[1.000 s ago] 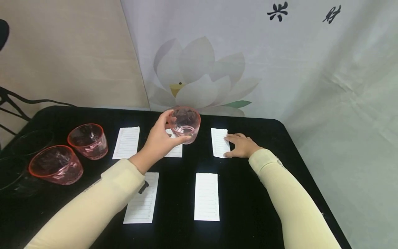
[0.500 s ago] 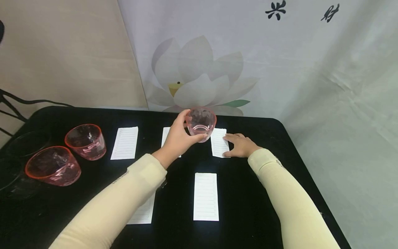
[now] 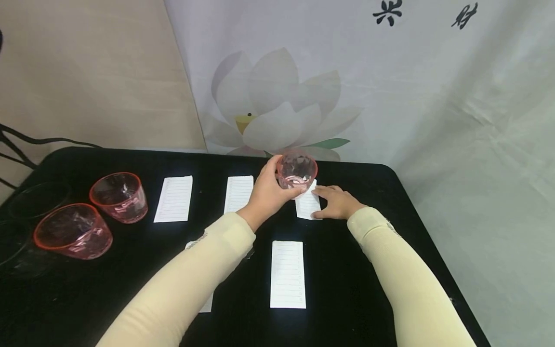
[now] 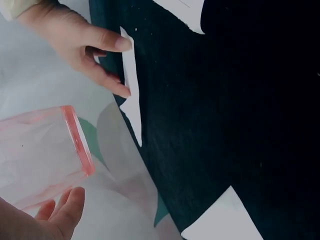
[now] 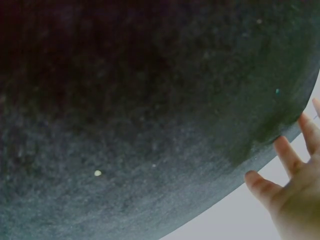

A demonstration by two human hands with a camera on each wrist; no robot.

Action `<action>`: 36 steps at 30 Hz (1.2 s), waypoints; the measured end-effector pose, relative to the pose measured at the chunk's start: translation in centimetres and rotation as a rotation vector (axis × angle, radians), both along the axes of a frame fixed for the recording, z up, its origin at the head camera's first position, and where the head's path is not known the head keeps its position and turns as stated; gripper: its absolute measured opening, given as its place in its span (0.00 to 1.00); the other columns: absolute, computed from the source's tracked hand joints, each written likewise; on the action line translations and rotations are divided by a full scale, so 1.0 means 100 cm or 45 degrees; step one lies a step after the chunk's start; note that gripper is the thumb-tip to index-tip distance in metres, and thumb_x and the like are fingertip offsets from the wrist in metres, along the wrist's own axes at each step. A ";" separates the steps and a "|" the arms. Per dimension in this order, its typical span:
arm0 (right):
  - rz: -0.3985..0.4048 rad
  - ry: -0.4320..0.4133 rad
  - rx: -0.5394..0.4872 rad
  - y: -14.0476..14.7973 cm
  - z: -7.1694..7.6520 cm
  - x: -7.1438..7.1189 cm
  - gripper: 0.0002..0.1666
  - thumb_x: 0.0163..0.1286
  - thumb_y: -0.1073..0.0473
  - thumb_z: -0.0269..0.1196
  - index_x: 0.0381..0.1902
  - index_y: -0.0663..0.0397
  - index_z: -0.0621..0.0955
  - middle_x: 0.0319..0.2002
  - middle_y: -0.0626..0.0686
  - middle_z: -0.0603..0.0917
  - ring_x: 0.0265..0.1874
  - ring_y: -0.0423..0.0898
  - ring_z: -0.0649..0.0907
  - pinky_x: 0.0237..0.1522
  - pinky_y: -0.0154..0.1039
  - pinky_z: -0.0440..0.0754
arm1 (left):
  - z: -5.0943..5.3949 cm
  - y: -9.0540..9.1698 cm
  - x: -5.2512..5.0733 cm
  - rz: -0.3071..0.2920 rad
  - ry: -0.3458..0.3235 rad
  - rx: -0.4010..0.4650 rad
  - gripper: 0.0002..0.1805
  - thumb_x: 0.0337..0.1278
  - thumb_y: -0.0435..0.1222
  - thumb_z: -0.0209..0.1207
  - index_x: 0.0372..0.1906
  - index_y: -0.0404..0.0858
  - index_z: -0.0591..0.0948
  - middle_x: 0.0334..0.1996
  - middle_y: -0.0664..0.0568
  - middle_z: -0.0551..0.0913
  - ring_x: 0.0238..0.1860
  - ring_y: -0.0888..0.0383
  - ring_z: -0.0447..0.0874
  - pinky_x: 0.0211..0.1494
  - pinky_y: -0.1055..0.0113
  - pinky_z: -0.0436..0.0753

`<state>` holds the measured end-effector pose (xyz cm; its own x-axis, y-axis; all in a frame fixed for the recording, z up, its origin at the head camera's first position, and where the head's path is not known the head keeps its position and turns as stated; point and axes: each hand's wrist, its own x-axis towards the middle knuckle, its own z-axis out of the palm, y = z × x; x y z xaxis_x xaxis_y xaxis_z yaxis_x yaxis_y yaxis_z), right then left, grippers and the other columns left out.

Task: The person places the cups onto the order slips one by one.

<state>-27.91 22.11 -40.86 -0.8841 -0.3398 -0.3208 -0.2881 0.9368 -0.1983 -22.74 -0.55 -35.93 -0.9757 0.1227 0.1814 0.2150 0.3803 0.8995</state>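
A pink clear glass (image 3: 297, 171) with a red rim is gripped by my left hand (image 3: 269, 193), fingers on its left side and thumb at its front. The glass is raised over the upper part of a lined white slip (image 3: 307, 205). My right hand (image 3: 337, 203) touches the right edge of that slip with thumb and fingers spread. In the left wrist view, the glass (image 4: 40, 155) is beside my left hand (image 4: 55, 220), and the right hand (image 4: 75, 42) rests its fingertips on the slip (image 4: 131, 75). The right wrist view shows spread fingers of my right hand (image 5: 295, 185).
Two more red-rimmed glasses (image 3: 119, 197) (image 3: 74, 231) stand at the left on the black table (image 3: 347, 284), beside dark clear vessels (image 3: 41, 200). Further slips lie at back left (image 3: 174, 198), back middle (image 3: 238, 193) and front (image 3: 288, 274); one is mostly under my left sleeve.
My left hand has carried the glass rightward from above the back middle slip to above the slip at my right hand. The right hand has stayed in place.
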 end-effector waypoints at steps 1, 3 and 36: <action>0.000 0.001 -0.005 0.000 0.000 0.000 0.52 0.56 0.37 0.65 0.74 0.50 0.61 0.74 0.53 0.59 0.71 0.59 0.58 0.68 0.66 0.58 | -0.001 0.002 0.000 -0.001 -0.006 -0.003 0.48 0.46 0.42 0.73 0.71 0.42 0.59 0.65 0.44 0.66 0.62 0.49 0.70 0.63 0.55 0.76; 0.001 0.000 -0.014 0.000 0.000 0.001 0.53 0.56 0.37 0.65 0.74 0.50 0.61 0.74 0.53 0.60 0.71 0.59 0.58 0.68 0.66 0.59 | -0.002 0.005 0.000 -0.006 -0.017 -0.008 0.48 0.46 0.43 0.73 0.71 0.42 0.58 0.65 0.44 0.66 0.63 0.49 0.69 0.64 0.55 0.76; -0.055 -0.027 -0.051 -0.001 0.002 0.005 0.53 0.54 0.37 0.66 0.74 0.48 0.61 0.72 0.55 0.64 0.72 0.58 0.57 0.67 0.66 0.60 | -0.027 0.034 -0.015 -0.022 -0.093 -0.064 0.48 0.44 0.40 0.74 0.70 0.40 0.60 0.64 0.45 0.70 0.62 0.49 0.71 0.66 0.54 0.73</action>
